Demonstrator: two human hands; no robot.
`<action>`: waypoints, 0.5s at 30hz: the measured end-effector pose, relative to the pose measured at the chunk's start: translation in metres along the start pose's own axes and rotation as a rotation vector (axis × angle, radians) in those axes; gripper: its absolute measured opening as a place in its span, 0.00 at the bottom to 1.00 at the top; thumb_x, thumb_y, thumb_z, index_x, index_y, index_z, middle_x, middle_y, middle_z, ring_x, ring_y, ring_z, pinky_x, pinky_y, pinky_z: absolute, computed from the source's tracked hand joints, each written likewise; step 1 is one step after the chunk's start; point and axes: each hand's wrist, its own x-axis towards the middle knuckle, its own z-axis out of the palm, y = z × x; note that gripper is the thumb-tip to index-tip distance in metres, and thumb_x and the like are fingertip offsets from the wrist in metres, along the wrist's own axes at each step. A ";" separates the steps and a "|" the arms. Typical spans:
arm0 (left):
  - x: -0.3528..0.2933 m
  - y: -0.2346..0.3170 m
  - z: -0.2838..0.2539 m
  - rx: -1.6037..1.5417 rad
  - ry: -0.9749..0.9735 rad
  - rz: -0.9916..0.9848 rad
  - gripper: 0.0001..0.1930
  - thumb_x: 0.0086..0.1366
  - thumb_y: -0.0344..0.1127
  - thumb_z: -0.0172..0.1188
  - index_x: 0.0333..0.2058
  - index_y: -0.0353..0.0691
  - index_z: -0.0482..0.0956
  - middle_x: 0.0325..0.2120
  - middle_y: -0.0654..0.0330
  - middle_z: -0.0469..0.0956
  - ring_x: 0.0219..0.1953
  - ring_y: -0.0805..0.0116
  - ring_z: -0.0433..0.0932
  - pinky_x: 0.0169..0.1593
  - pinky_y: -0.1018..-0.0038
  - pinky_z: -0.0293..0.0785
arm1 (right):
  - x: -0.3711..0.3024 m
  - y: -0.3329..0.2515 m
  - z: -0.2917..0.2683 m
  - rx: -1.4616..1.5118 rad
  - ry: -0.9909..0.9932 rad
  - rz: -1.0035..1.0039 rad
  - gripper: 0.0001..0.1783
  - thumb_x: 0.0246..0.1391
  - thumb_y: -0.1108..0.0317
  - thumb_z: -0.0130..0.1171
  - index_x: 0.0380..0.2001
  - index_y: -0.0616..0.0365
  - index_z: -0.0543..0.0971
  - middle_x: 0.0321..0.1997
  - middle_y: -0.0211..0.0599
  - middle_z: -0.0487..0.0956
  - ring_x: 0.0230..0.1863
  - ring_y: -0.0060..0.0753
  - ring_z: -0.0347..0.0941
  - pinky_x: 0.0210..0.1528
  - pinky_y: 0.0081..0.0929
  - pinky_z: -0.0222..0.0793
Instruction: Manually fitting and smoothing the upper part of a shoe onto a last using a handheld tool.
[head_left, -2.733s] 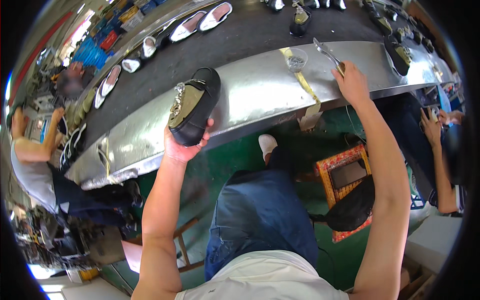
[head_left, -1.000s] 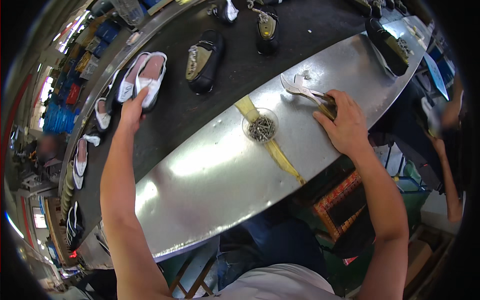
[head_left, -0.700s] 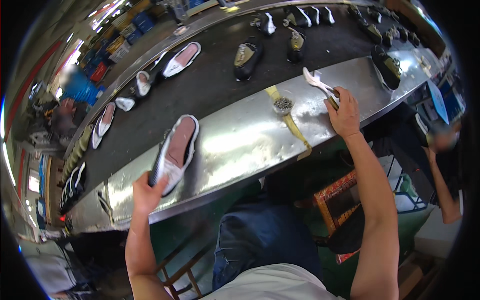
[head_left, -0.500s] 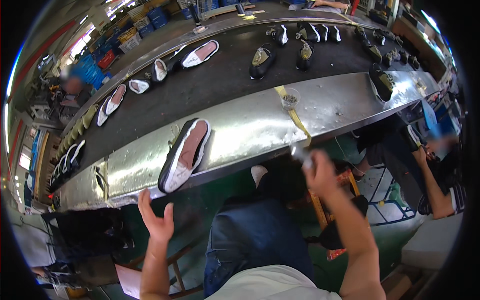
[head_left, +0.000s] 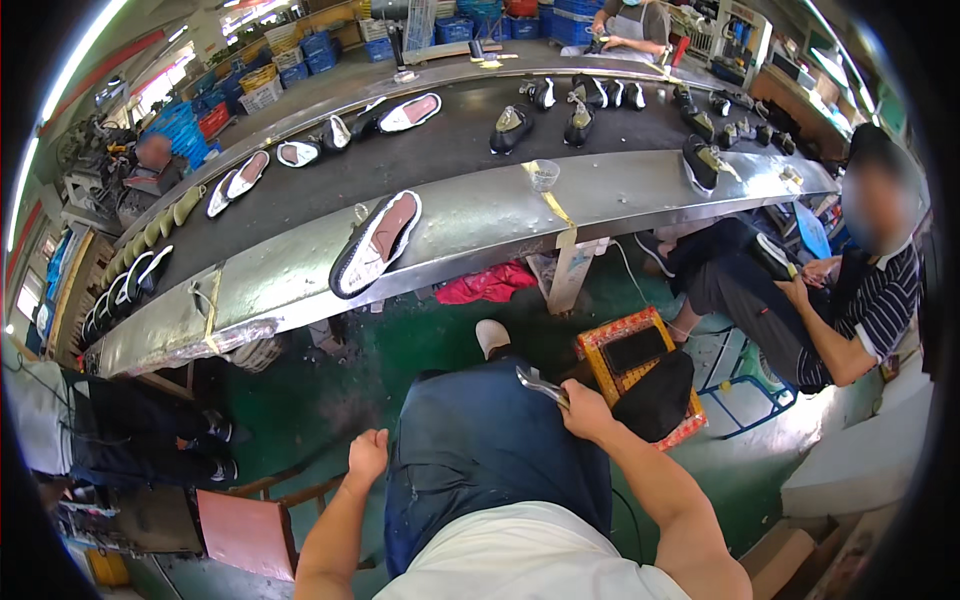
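My right hand (head_left: 590,410) grips a pair of metal pliers (head_left: 541,386) with a curved head, held over my right thigh. Most of the handles are hidden in the fist. My left hand (head_left: 368,452) is closed beside my left thigh, and nothing shows in it. In front of me a black shoe upper (head_left: 378,245) lies bottom up on the bench's metal edge, its pink insole and white folded margin showing. Neither hand touches it. To its right on the metal ledge stands a small clear cup (head_left: 544,176).
A dark conveyor belt (head_left: 440,150) runs behind the metal ledge (head_left: 480,210) with several shoes on it. At right a seated person (head_left: 830,290) holds a shoe. An orange-patterned box (head_left: 625,345) carries a black cap-like thing (head_left: 660,400). A red-topped stool (head_left: 240,525) stands left.
My left hand has dropped away from the bench and closed from spread fingers. My right hand has come down toward my lap with the pliers. The view has tilted up; the shoe upper stays put.
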 end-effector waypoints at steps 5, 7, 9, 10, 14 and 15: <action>-0.030 -0.019 0.023 -0.091 -0.167 -0.070 0.28 0.76 0.54 0.46 0.45 0.29 0.78 0.43 0.39 0.81 0.49 0.36 0.78 0.53 0.52 0.74 | -0.024 -0.024 -0.026 -0.014 0.029 -0.093 0.14 0.58 0.68 0.58 0.45 0.61 0.72 0.44 0.54 0.80 0.48 0.59 0.77 0.50 0.49 0.72; -0.033 -0.026 0.024 -0.056 -0.087 -0.001 0.26 0.75 0.54 0.47 0.40 0.31 0.79 0.40 0.37 0.81 0.46 0.34 0.79 0.50 0.50 0.74 | -0.030 -0.019 -0.019 -0.049 -0.016 -0.144 0.14 0.58 0.68 0.58 0.45 0.61 0.71 0.44 0.54 0.80 0.48 0.59 0.77 0.50 0.49 0.72; -0.047 0.008 -0.004 -0.042 0.088 0.027 0.25 0.75 0.53 0.47 0.35 0.34 0.78 0.34 0.35 0.81 0.41 0.32 0.79 0.46 0.46 0.74 | -0.045 -0.015 -0.023 -0.050 -0.002 -0.139 0.14 0.58 0.68 0.58 0.45 0.61 0.71 0.44 0.54 0.80 0.47 0.60 0.77 0.49 0.49 0.72; -0.055 0.024 -0.026 -0.052 0.159 0.061 0.24 0.74 0.52 0.49 0.30 0.35 0.75 0.29 0.36 0.79 0.36 0.30 0.78 0.41 0.43 0.73 | -0.050 -0.013 -0.028 -0.049 0.014 -0.143 0.14 0.58 0.68 0.58 0.45 0.61 0.71 0.43 0.54 0.80 0.46 0.60 0.77 0.49 0.49 0.72; -0.113 0.059 -0.122 0.114 0.309 0.298 0.20 0.73 0.46 0.54 0.25 0.38 0.72 0.22 0.43 0.78 0.28 0.37 0.78 0.31 0.48 0.73 | -0.074 -0.016 -0.056 -0.052 0.017 -0.190 0.14 0.57 0.69 0.58 0.45 0.60 0.71 0.43 0.54 0.80 0.45 0.60 0.78 0.47 0.50 0.73; -0.129 0.061 -0.135 0.110 0.329 0.319 0.20 0.72 0.45 0.55 0.24 0.37 0.71 0.22 0.43 0.77 0.27 0.37 0.78 0.30 0.49 0.72 | -0.083 -0.018 -0.066 -0.022 -0.036 -0.194 0.14 0.57 0.68 0.59 0.44 0.60 0.71 0.42 0.54 0.80 0.44 0.61 0.78 0.47 0.50 0.73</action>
